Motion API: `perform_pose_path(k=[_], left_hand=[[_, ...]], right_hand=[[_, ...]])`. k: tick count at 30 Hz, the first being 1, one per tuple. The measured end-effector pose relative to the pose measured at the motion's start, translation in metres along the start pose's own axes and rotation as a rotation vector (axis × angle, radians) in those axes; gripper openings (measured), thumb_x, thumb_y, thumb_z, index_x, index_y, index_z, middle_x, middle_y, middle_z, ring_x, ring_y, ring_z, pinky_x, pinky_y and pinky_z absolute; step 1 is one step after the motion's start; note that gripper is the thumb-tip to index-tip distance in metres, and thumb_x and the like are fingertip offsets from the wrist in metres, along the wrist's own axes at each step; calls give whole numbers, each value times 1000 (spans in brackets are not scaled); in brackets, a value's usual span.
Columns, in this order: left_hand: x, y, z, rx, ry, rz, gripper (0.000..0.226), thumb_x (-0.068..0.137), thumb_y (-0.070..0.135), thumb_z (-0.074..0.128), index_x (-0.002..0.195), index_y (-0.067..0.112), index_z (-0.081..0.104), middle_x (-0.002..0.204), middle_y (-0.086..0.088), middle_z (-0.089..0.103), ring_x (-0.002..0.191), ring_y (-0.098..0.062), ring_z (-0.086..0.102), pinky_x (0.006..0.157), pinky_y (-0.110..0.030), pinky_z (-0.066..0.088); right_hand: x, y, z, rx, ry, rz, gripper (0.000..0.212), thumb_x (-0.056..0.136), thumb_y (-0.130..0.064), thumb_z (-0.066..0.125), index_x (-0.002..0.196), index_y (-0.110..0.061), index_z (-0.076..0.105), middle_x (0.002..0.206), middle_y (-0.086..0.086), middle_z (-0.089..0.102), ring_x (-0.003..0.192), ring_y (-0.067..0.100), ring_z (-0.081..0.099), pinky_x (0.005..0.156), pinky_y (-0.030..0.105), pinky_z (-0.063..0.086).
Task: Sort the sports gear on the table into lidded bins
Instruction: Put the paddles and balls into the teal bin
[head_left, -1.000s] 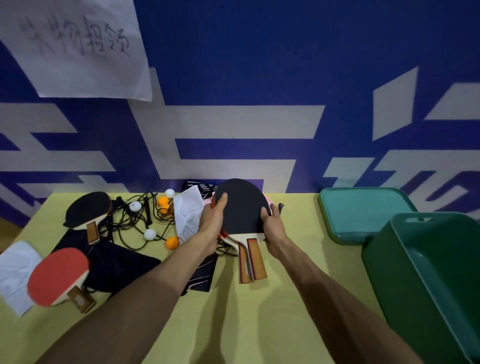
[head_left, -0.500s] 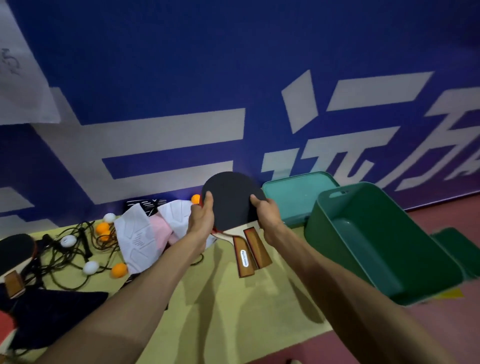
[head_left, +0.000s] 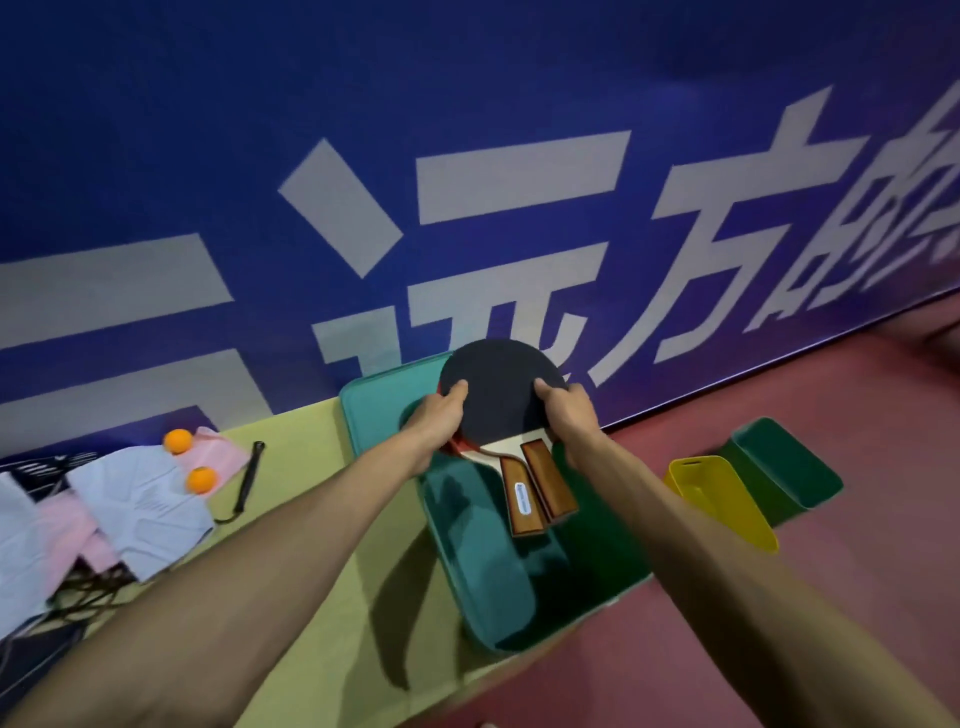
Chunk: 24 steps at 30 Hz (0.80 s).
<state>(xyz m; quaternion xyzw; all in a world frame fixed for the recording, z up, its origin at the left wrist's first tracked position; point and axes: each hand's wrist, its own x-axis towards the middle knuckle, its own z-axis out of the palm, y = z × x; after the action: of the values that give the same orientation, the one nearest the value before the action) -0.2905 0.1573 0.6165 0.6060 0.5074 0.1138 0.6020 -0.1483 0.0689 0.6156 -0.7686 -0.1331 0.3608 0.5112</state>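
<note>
Paddles (head_left: 498, 400): two stacked, held above bin (head_left: 483, 587).
Left hand (head_left: 436, 418): curled round left edge.
Right hand (head_left: 569, 415): curled round right edge.

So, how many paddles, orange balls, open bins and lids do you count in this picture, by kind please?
Wooden-handled table-tennis paddles: 2
Small orange balls: 2
Open plastic bins, green on the table, yellow and green on the floor: 3
Flat teal plastic lid: 1
Total: 8

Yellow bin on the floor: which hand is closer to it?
Right. The right hand grips the paddles on the side toward the yellow bin; the left hand grips their far side.
</note>
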Motion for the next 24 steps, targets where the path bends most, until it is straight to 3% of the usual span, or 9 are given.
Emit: perform_pose_path(k=[3, 6, 10, 12, 16, 20, 22, 24], left_hand=[[11, -17, 21, 9, -26, -108, 52, 95, 49, 35, 120, 9, 56, 118, -9, 64, 105, -28, 62, 98, -41, 49], [15, -33, 34, 149, 94, -157, 56, 98, 46, 31, 122, 3, 58, 117, -14, 63, 103, -30, 60, 90, -33, 46], [19, -54, 43, 114, 151, -250, 56, 99, 42, 30, 131, 1, 52, 127, -17, 59, 110, -32, 57, 91, -32, 44], [21, -66, 48, 13, 122, -317, 51, 100, 39, 32, 131, 3, 50, 126, -15, 60, 105, -30, 59, 91, -34, 48], [14, -79, 58, -211, 93, -458, 29, 101, 28, 35, 118, 10, 49, 102, -16, 62, 78, -28, 61, 58, -34, 51], [14, -86, 61, -230, 93, -488, 32, 98, 23, 38, 124, 7, 49, 107, -19, 62, 82, -31, 61, 62, -35, 53], [15, -89, 59, -237, 90, -504, 34, 97, 22, 38, 126, 7, 47, 112, -21, 61, 88, -33, 62, 65, -39, 56], [17, -90, 57, -210, 77, -509, 34, 96, 22, 37, 125, 7, 47, 111, -21, 62, 94, -36, 63, 73, -46, 58]], right_hand=[[14, 26, -2, -64, -10, 79, 57, 90, -40, 55, 132, -5, 40, 124, 15, 58, 112, 33, 58, 97, 49, 49], [34, 57, 8, -98, -35, 135, 68, 82, -46, 55, 132, 0, 44, 126, 19, 59, 114, 36, 58, 100, 47, 47], [45, 79, 19, -126, -82, 259, 55, 91, -35, 57, 130, 3, 49, 124, 19, 60, 113, 35, 59, 99, 42, 48], [49, 87, 20, -120, -130, 323, 44, 93, -26, 56, 126, 4, 54, 116, 18, 63, 107, 34, 62, 88, 37, 52], [51, 99, 21, -231, -210, 336, 37, 99, -14, 45, 130, 4, 52, 128, 19, 58, 117, 31, 57, 58, 19, 43], [52, 112, 27, -295, -226, 351, 36, 98, -12, 44, 126, 8, 53, 120, 18, 60, 120, 35, 55, 77, 32, 42], [52, 120, 28, -302, -235, 363, 35, 95, -11, 47, 121, 10, 56, 106, 16, 58, 116, 36, 57, 80, 34, 41], [56, 133, 26, -286, -248, 362, 34, 92, -9, 47, 118, 11, 57, 107, 15, 59, 107, 32, 60, 81, 35, 44]])
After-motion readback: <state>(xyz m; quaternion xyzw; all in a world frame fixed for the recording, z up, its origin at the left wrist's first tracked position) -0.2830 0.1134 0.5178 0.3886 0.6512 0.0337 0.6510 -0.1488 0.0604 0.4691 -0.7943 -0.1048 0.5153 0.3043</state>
